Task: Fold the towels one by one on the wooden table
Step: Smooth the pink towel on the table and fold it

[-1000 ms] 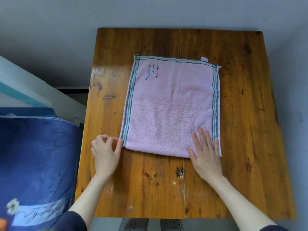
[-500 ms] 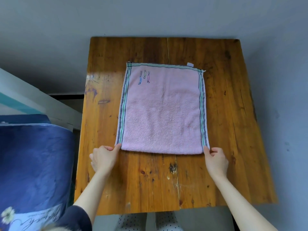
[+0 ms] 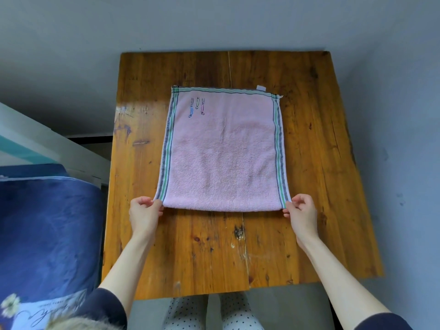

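A pink towel (image 3: 223, 151) with green and grey striped borders lies flat on the wooden table (image 3: 316, 163), folded once with its fold along the near edge. A small embroidered motif sits near its far left corner. My left hand (image 3: 145, 211) pinches the near left corner of the towel. My right hand (image 3: 302, 210) pinches the near right corner. Both corners are raised slightly off the wood.
A dark blue blanket or cushion (image 3: 45, 234) with a flower print lies to the left of the table. A white and teal frame (image 3: 47, 144) runs behind it. Grey floor surrounds the table. My polka-dot trouser legs (image 3: 209, 313) show below the table's near edge.
My right hand slid off the towel's surface to its near right corner and took hold of it. My left hand took hold of the near left corner. The view shifted, too.
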Demonstrator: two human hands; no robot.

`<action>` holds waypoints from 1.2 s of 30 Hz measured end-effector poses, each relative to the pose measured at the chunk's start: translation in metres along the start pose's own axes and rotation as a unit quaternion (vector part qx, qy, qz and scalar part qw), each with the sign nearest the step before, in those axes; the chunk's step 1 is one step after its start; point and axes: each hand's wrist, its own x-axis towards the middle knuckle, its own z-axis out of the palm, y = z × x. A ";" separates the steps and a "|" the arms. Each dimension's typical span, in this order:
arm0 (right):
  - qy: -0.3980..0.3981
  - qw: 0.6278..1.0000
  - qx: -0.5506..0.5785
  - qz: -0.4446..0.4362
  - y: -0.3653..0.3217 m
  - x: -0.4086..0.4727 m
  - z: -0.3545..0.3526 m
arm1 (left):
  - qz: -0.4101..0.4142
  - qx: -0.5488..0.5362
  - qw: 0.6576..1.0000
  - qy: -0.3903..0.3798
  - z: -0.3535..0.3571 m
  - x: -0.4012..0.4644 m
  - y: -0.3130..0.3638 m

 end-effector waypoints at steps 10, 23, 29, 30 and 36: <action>-0.123 0.954 -0.205 -0.181 -0.002 -0.009 -0.023 | 0.241 0.178 0.940 -0.162 -0.031 -0.005 0.008; -0.122 0.938 -0.263 -0.189 -0.009 -0.028 -0.055 | 0.278 0.303 0.900 -0.141 -0.057 -0.034 -0.007; -0.209 0.928 -0.296 -0.090 0.000 -0.052 -0.091 | 0.151 0.406 0.853 -0.292 -0.086 -0.054 -0.004; -0.235 0.924 -0.294 -0.067 0.001 -0.054 -0.098 | 0.123 0.423 0.836 -0.327 -0.090 -0.056 -0.002; -0.327 0.903 -0.273 0.064 -0.008 -0.066 -0.125 | 0.049 0.311 0.869 -0.380 -0.103 -0.068 0.014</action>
